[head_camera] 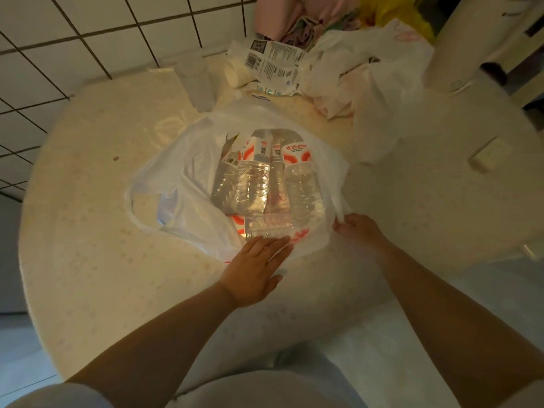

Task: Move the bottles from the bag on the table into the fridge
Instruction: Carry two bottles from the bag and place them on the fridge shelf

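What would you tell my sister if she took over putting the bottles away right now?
Left hand: open, fingers flat on the near edge of the bag, beside the closest bottle.
Right hand: pinching the bag's right rim.
Bottles: several clear ones lie in the open bag on the table. The closest lies crosswise; the others point away from you.
Done: the bag is open; no bottle is in hand.
Left: lift the bottles out and carry them to the fridge, which is not clearly in view.
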